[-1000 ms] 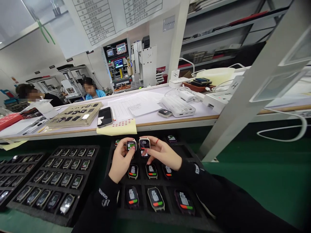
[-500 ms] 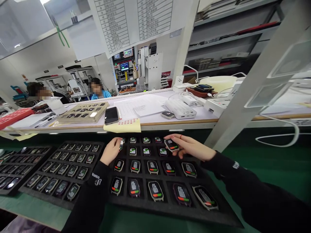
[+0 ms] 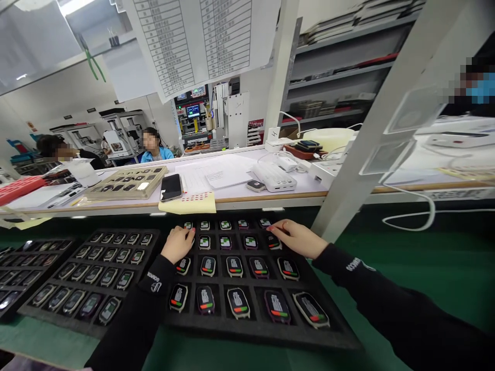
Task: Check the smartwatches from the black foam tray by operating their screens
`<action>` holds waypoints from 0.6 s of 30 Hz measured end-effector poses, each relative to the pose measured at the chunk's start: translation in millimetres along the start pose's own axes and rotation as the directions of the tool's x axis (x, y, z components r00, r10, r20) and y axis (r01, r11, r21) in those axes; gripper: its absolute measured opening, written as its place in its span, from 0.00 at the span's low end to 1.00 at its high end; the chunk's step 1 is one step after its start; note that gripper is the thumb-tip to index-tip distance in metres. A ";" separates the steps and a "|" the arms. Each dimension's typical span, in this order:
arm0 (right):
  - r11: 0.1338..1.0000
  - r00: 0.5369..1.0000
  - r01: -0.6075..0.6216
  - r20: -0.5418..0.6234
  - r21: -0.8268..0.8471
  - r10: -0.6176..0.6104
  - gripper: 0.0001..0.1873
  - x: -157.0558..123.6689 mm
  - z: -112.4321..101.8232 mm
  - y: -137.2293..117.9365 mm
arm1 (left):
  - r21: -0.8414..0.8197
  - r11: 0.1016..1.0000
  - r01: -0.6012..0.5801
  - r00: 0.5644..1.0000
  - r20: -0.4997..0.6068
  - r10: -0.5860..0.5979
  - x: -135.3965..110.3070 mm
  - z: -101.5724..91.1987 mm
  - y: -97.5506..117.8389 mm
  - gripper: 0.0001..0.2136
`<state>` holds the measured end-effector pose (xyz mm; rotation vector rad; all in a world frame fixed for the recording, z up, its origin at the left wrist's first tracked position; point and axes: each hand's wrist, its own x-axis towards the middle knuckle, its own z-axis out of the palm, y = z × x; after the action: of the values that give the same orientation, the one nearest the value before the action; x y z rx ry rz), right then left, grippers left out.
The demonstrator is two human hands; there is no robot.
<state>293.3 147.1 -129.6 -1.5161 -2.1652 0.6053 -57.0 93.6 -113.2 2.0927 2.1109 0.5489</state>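
A black foam tray (image 3: 255, 332) holds rows of smartwatches with lit screens, several showing red and green bars. At its left side my left hand (image 3: 178, 245) has its fingers pinched on a smartwatch in the second row from the back, which is mostly hidden behind them. My right hand (image 3: 299, 238) reaches over the right side, with closed fingertips at the upper edge of a dark-screened smartwatch (image 3: 274, 243). That watch lies down in its compartment in the right-hand column. Its far edge is partly covered by the fingers.
Two more foam trays of watches, a nearer one (image 3: 67, 314) and a farther one, lie to the left. On the shelf above are a phone (image 3: 170, 187), a beige tray (image 3: 154, 188), papers and a white charger box (image 3: 274, 178). A slanted metal post (image 3: 348, 170) stands at right.
My right hand has lowered the smartwatch it held tilted above the tray into its compartment. My left hand has moved down slightly with its watch. The view has turned a little right.
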 end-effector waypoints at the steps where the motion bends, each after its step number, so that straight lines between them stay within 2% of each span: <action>1: 1.000 1.000 0.010 -0.004 -0.011 -0.010 0.20 1.4 -1.3 -2.2 | 0.022 1.000 -0.006 1.000 -0.010 0.006 0.3 -0.5 1.6 0.19; 5: 0.995 0.995 0.091 0.055 -0.053 -0.088 0.20 8.2 1.0 -17.1 | 0.071 0.993 -0.090 0.996 0.029 0.088 2.0 0.8 13.7 0.18; 10: 0.964 0.981 0.182 0.099 -0.194 -0.166 0.17 19.2 21.0 -36.9 | 0.131 0.976 -0.174 0.981 0.105 0.161 4.7 9.2 27.0 0.16; 14: 0.937 0.976 0.212 0.115 -0.277 -0.187 0.15 26.5 33.8 -41.6 | 0.159 0.973 -0.166 0.982 0.114 0.149 7.9 11.2 24.8 0.18; 18: 0.933 0.972 0.227 0.120 -0.280 -0.201 0.15 31.3 36.1 -39.6 | 0.137 0.975 -0.177 0.980 0.110 0.163 6.5 11.9 19.1 0.17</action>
<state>232.9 160.6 -133.3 -1.3842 -2.5374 0.2938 -35.3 101.6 -116.8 2.3439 1.9854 0.3085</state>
